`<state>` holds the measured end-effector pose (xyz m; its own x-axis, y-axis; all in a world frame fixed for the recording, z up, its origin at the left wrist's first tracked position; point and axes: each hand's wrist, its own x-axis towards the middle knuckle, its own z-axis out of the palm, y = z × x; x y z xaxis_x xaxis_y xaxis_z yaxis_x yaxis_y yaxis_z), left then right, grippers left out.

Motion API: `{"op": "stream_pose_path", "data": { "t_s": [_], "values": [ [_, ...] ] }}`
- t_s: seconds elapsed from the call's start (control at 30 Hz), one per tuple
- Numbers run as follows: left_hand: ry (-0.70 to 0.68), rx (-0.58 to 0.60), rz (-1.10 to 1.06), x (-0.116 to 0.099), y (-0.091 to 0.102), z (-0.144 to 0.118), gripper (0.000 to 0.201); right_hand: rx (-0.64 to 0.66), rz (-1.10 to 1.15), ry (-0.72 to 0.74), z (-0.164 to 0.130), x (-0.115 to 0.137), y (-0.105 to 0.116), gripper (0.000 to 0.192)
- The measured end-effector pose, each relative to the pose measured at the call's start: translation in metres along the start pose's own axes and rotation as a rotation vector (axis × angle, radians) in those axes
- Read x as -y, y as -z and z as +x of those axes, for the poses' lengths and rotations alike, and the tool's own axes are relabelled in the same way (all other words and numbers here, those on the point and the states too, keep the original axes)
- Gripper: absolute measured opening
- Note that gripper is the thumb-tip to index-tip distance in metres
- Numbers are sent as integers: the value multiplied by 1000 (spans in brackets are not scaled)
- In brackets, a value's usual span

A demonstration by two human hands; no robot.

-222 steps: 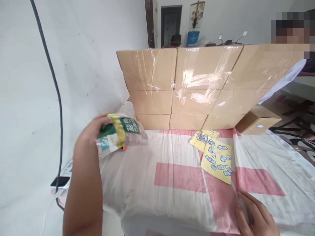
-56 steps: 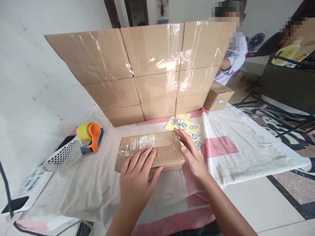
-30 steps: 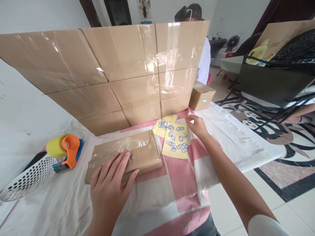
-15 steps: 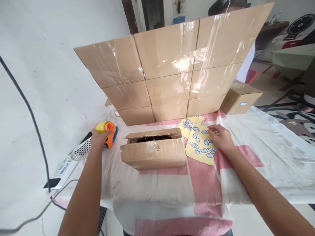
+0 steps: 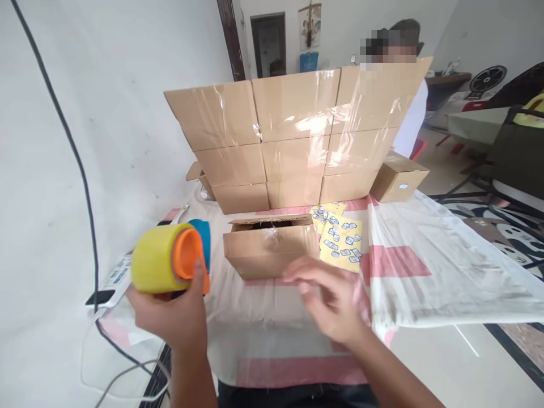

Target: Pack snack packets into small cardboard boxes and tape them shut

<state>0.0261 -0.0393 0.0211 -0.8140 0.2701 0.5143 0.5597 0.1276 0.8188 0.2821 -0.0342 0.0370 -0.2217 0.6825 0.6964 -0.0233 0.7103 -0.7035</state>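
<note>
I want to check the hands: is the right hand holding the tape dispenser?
No, the left hand holds the tape dispenser, while the right hand is free.

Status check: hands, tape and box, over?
Left hand holds the tape dispenser raised. Right hand empty, blurred, near the box. Box top open. Nothing between.

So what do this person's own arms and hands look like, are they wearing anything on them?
Both are bare. The left hand and its forearm show no glove, sleeve, watch or ring. The right hand is blurred, so small things like rings cannot be told there, but no glove shows, and the forearm behind it is uncovered as far as the picture's edge. No cables or markings show on either arm.
</note>
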Motion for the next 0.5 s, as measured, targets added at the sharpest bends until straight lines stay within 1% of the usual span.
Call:
{"op": "stream_pose_path", "data": {
  "t_s": [0.07, 0.13, 0.17, 0.23, 0.3, 0.37, 0.43, 0.5],
  "values": [
    [-18, 25, 33, -6, 24, -25, 69, 132, 156, -76, 2, 7, -35, 21],
    [-29, 45, 103, -6, 42, -42, 69, 218, 353, -181, 6, 6, -63, 29],
    [-56, 51, 130, -3, 49, -48, 69, 249, 479, -247, 8, 3, -75, 33],
    [-183, 75, 135, 3, 58, -57, 66, 290, 719, -385, 10, -2, -96, 44],
    [-349, 113, 79, 9, 61, -64, 59, 292, 866, -513, 10, -6, -113, 54],
    [-481, 200, -5, 15, 61, -67, 55, 250, 917, -602, 8, -5, -123, 57],
    [-564, 343, -121, 20, 63, -67, 62, 164, 944, -652, 6, -1, -124, 59],
    [-603, 515, -276, 23, 68, -66, 74, 87, 931, -666, 3, 5, -118, 61]
  ]
}}
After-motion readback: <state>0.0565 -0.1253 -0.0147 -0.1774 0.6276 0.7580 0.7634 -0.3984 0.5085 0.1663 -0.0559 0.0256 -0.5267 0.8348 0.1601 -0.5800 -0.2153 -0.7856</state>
